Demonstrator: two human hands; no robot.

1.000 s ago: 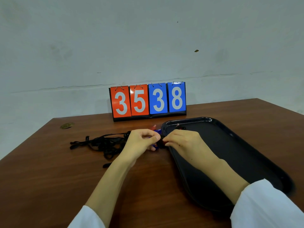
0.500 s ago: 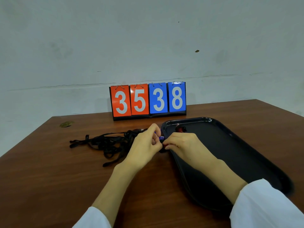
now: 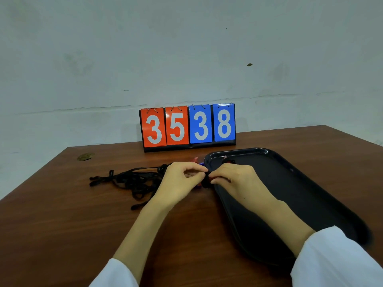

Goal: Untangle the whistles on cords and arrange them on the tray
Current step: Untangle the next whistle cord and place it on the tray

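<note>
Brown wooden bench (image 3: 62, 224) filled the lower frame. I saw the left hand (image 3: 180, 179) and right hand (image 3: 234, 179), fingers curled, pinching the red-and-blue plastic whistles (image 3: 205, 182) at the black plastic tray (image 3: 290, 160)'s left rim. Their tangled black cords (image 3: 134, 181) ran leftward.

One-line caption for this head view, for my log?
Left hand and right hand pinch tangled whistle cords beside the black tray, before a 3538 scoreboard.
</note>
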